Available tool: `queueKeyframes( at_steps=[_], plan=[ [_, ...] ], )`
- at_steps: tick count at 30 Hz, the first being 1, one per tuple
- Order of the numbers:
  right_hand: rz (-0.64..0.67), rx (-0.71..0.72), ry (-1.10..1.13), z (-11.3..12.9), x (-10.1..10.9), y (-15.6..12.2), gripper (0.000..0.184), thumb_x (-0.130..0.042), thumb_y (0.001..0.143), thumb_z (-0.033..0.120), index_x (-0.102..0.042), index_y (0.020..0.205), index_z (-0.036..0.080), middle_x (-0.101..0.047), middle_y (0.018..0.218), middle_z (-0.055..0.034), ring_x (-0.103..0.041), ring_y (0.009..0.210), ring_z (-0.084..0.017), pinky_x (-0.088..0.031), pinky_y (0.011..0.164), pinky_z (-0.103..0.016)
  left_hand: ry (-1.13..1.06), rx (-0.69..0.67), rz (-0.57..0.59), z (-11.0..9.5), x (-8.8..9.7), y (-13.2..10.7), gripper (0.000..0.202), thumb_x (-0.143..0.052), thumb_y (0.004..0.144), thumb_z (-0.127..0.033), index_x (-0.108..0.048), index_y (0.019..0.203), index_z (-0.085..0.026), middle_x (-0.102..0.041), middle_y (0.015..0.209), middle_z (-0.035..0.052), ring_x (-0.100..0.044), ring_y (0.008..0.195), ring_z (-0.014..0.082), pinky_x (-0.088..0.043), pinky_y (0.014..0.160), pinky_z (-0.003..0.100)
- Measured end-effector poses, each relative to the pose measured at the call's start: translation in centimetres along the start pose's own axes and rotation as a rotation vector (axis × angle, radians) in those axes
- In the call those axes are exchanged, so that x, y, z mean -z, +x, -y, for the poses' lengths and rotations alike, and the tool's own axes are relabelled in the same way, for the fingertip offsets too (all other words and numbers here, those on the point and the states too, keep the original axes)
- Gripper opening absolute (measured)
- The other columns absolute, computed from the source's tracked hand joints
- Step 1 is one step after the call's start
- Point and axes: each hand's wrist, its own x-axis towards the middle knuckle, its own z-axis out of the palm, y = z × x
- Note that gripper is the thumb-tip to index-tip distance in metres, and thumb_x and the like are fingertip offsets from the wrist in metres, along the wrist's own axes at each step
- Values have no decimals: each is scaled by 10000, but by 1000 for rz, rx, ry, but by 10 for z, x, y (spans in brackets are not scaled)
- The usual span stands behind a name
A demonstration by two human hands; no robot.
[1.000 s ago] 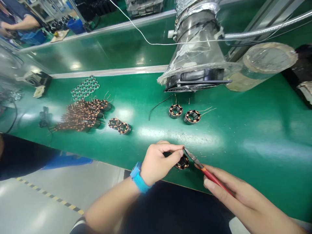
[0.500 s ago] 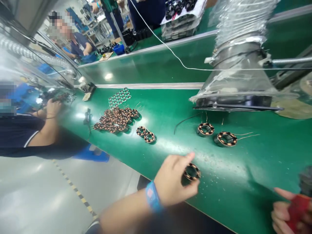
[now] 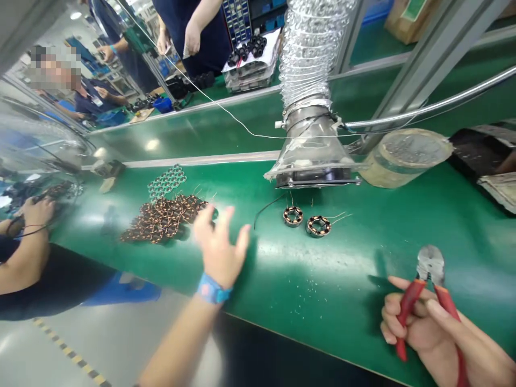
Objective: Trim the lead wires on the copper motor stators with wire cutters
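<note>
My left hand, fingers spread and slightly blurred, hovers at the right end of a pile of copper-wound stator rings. It holds nothing that I can see and hides part of that end of the pile. In my right hand is a pair of cutting pliers with red handles, its jaws pointing away from me. Two separate stator rings lie mid-table: a smaller-looking one and one with long wire ends pointing right.
A fume hood on a foil duct hangs above the table's back. Right of it stand a round tub and a dark tray. A sheet of linked rings lies behind the pile. A co-worker's arm is at left.
My left hand has let go of a stator ring and moved left to the pile, fingers now spread. The view has turned right, bringing the pliers in my right hand fully into sight.
</note>
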Motion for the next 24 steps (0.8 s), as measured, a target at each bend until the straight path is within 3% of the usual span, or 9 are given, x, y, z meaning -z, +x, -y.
queueKeyframes(
  at_steps=[2,4,6,8,13,16,18,21,24],
  plan=[
    [-17,29,15,-3,3,2,457,-676,779,542,-604,1129,257,-575,750,-37,-551,559,-233,-482,408,-344,-178,-198,216,-34,-14,7,305,-656,888,-290,-632,1184,-222,-536,1307,150,-513,1240,319,-437,1047,521],
    [-22,28,21,-3,2,2,476,-703,760,538,-606,1123,246,-593,750,-43,-561,557,-237,-484,401,-340,-248,-223,434,-57,-29,14,314,-676,879,-288,-635,1179,-205,-535,1335,167,-534,1234,323,-482,1010,509],
    [-28,26,20,-1,0,0,495,-716,749,543,-604,1121,236,-604,747,-53,-568,553,-246,-473,380,-337,-282,-171,592,-64,-39,17,275,-690,871,-273,-642,1123,-173,-572,1298,176,-577,1194,319,-514,981,501],
    [-36,34,22,1,-1,-3,493,-716,751,542,-602,1116,230,-608,743,-58,-573,550,-252,-467,369,-338,-354,-147,677,-61,-36,13,157,-672,886,-254,-649,1008,-158,-637,1189,156,-623,1131,293,-533,968,479],
    [26,74,-22,3,1,-6,421,-679,817,537,-595,1113,250,-622,761,-61,-593,566,-249,-488,399,-343,-624,-224,789,-40,7,-20,57,-651,904,-217,-627,932,-173,-684,1168,129,-644,1152,256,-540,989,417],
    [99,167,-296,3,-10,-5,440,-666,821,586,-597,1088,243,-667,840,-91,-610,577,-232,-539,471,-358,-697,-193,842,-36,26,-35,89,-670,894,-219,-632,962,-176,-687,1192,133,-629,1197,247,-528,1015,394],
    [111,227,-478,3,-27,-2,480,-699,759,590,-601,1054,224,-699,930,-122,-638,632,-233,-580,582,-378,-719,-155,845,-37,29,-40,90,-676,883,-204,-637,959,-175,-677,1199,141,-625,1204,243,-526,1018,379],
    [161,219,-568,3,-62,6,451,-701,699,488,-608,1052,222,-717,1011,-110,-681,801,-261,-580,743,-408,-723,-114,822,-40,28,-42,78,-672,863,-159,-642,933,-169,-649,1189,155,-626,1192,243,-533,998,363],
    [249,215,-631,6,-92,17,376,-632,683,382,-627,1029,236,-720,941,-58,-683,785,-239,-562,726,-382,-737,-109,798,-41,27,-41,88,-668,844,-125,-635,910,-172,-648,1127,135,-643,1138,230,-544,967,346]
  ],
)
